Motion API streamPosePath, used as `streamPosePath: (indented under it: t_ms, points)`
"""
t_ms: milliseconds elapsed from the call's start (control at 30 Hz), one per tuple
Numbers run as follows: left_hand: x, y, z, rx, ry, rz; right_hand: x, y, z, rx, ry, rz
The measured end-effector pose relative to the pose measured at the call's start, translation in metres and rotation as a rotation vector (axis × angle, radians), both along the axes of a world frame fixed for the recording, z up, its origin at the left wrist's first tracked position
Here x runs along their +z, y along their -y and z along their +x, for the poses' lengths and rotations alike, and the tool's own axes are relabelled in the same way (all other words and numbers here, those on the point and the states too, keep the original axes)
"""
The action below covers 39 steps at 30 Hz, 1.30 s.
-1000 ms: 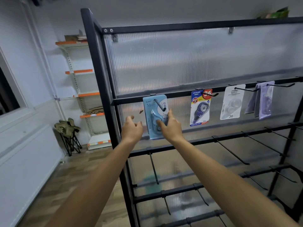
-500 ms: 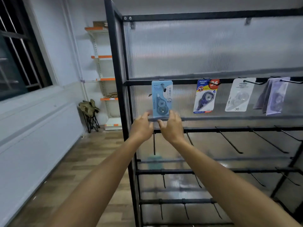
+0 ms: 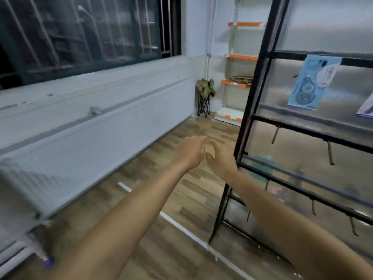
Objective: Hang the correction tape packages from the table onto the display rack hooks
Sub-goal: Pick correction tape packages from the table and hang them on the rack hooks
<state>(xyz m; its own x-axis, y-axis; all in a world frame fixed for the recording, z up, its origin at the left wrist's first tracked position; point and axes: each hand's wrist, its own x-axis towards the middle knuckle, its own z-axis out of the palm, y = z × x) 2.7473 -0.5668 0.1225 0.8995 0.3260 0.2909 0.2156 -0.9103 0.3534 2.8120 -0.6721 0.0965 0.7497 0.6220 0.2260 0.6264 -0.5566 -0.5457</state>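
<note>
**Both hands bare, blue package on the rack**

Where our two forearms reach up from the bottom edge, we see the left hand [image 3: 189,152] and the right hand [image 3: 219,158] meet at the centre of the frame, close together and perhaps touching. Both are blurred; the fingers look loosely bent and we see nothing held in either.

Just right of the right hand stands the black corner post of the display rack [image 3: 254,98], which fills the right side of the frame. Its lower crossbars carry bare hooks [image 3: 330,152] that point down and toward us. Higher up, in the upper right, a blue correction tape package [image 3: 308,83] hangs from the rack's upper crossbar, tilted a little. A second package [image 3: 366,110] shows only as a corner at the right edge.

Beyond the hands lies the wooden floor [image 3: 173,199]. Along the left runs a white wall [image 3: 80,128] under a dark barred window [image 3: 80,37]. In the far corner, top centre, we make out a folding stool [image 3: 205,96] and white shelving with orange edges [image 3: 240,57].
</note>
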Motion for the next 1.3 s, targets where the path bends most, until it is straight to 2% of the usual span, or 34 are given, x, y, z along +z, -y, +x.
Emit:
streamPosePath:
  t_ms: [233,333,533,667,900,1300]
  points:
    - [-0.021,-0.104,-0.158,0.342,-0.114,0.008,-0.007,-0.121,-0.135,0.349,-0.069,0.057]
    - [-0.031,-0.153,-0.244,0.482,-0.156,-0.013,-0.015,-0.184,-0.205,0.513,-0.079,-0.028]
    - [-0.041,-0.249,-0.418,0.77,-0.28,-0.035,-0.033,-0.292,-0.354,0.676,-0.115,-0.049]
    - [-0.047,-0.289,-0.507,0.91,-0.312,-0.058,-0.043,-0.349,-0.432,0.788,-0.117,-0.082]
    - [-0.068,-0.347,-0.618,1.148,-0.338,-0.111,-0.063,-0.442,-0.534,0.969,-0.118,-0.124]
    - [-0.095,-0.465,-0.746,1.461,-0.419,-0.35,-0.1,-0.614,-0.651,1.218,-0.158,-0.294]
